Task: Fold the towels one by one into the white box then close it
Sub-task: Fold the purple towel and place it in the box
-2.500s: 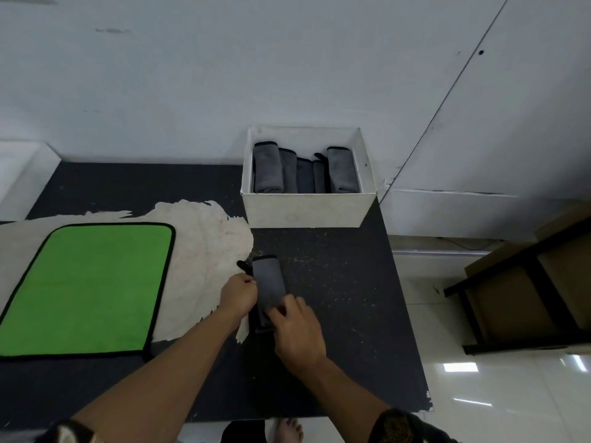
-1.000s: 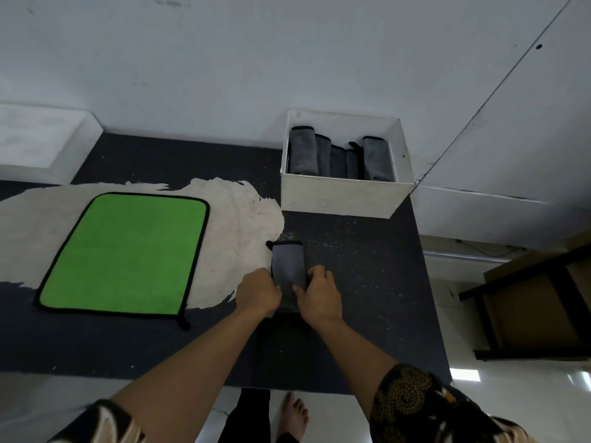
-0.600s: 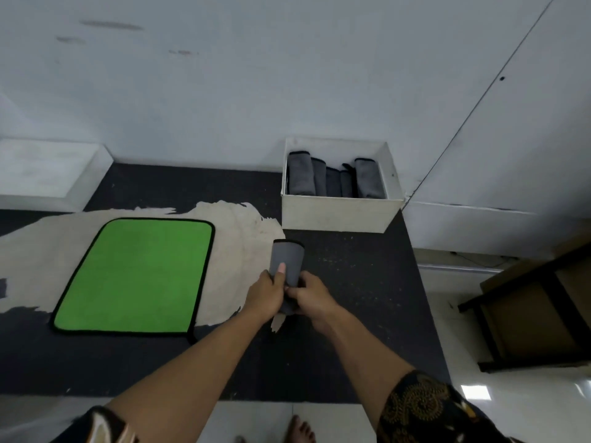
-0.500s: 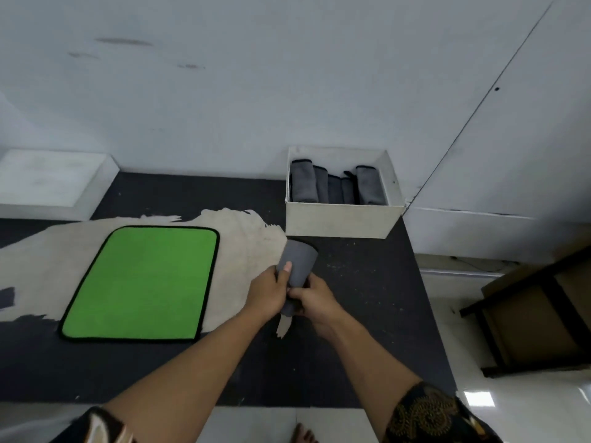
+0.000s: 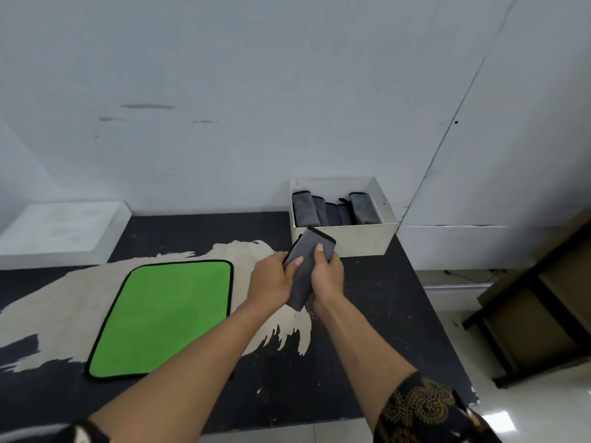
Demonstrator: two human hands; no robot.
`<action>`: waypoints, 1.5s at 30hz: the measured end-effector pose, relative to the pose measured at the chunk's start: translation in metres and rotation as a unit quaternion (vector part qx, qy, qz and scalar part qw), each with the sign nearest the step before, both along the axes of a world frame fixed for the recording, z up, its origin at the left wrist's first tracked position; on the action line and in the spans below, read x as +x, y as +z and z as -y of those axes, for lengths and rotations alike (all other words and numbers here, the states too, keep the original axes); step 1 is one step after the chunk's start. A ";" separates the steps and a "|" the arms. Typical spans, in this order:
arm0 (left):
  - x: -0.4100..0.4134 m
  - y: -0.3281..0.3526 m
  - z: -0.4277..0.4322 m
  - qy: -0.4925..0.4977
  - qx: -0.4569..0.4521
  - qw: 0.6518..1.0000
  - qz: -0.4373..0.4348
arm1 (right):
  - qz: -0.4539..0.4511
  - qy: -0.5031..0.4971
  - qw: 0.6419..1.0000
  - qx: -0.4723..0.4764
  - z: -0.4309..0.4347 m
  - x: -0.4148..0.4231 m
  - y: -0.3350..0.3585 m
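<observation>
One folded grey towel point(image 5: 307, 266), edges hidden beneath our fingers point(image 5: 318, 252), clasped in the grip of our left hand point(image 5: 271, 282) and right hand point(image 5: 327, 279).

Soft, even, slightly cool light fills the room, and shadows on the worktop point(image 5: 399, 314) are faint. A bright glare patch sits on the floor tiles point(image 5: 527, 410) at five o'clock. Wide-angle distortion bends the wall point(image 5: 287, 75) lines toward the edges. Detail is mildly soft throughout.

A white wall point(image 5: 256, 75) with a few dark marks stands at the far side. The table point(image 5: 367, 334) has a black top with a big pale worn patch point(image 5: 64, 311). On the right, a dark shelf point(image 5: 548, 290) stands on shiny white floor tiles point(image 5: 543, 410).
</observation>
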State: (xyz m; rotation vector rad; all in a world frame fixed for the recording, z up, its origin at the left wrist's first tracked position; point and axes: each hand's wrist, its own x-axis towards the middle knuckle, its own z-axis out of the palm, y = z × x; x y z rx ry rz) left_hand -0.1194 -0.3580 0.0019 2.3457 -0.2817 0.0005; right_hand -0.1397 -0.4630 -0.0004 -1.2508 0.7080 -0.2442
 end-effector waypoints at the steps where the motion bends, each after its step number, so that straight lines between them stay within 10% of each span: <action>1: 0.001 0.006 0.000 -0.001 -0.003 1.000 -0.014 | 0.008 -0.004 1.000 -0.010 0.000 0.000 0.003; 8: 0.014 0.005 0.008 -0.024 -0.192 0.967 -0.167 | 0.049 0.054 0.996 -0.051 0.014 -0.004 0.006; 14: 0.039 0.003 0.035 0.003 -0.207 0.977 -0.060 | 0.036 0.058 0.997 -0.043 0.042 0.029 0.001; 25: 0.169 0.024 0.127 0.034 -0.104 0.981 -0.162 | 0.001 0.183 0.980 -0.083 0.168 0.171 0.006; 45: 0.261 -0.072 0.222 0.017 0.040 0.982 -0.181 | -0.093 0.272 0.781 -0.554 0.249 0.263 -0.067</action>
